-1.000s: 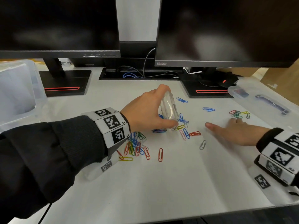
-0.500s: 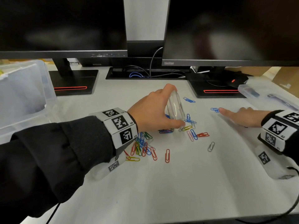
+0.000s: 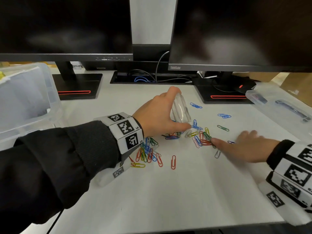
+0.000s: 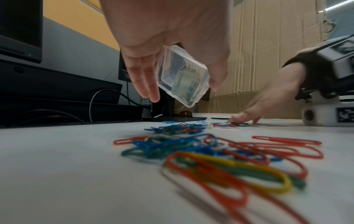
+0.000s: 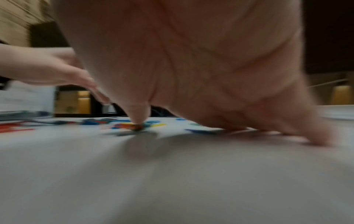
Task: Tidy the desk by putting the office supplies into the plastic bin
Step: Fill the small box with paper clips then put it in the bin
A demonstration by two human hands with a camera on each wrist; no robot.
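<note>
Several coloured paper clips (image 3: 148,152) lie scattered on the white desk (image 3: 168,200). My left hand (image 3: 158,115) grips a small clear plastic box (image 3: 180,110), tilted on its edge with its lower rim at the clips; the left wrist view shows this box (image 4: 184,78) held between thumb and fingers. My right hand (image 3: 243,146) lies flat on the desk with straight fingers, its forefinger tip pressing a bunch of clips (image 3: 204,139) just right of the box. In the blurred right wrist view, the right hand (image 5: 191,60) touches clips (image 5: 134,125).
A large clear plastic bin (image 3: 50,102) stands at the far left. A clear lid (image 3: 278,107) lies at the back right. Two monitors on black stands (image 3: 77,88) and cables (image 3: 145,78) block the rear. Single clips (image 3: 223,115) lie loose behind the right hand.
My right hand reached back and right to a bunch of clips, then slid it left across the desk toward the box. The left hand has kept the box tilted in place.
</note>
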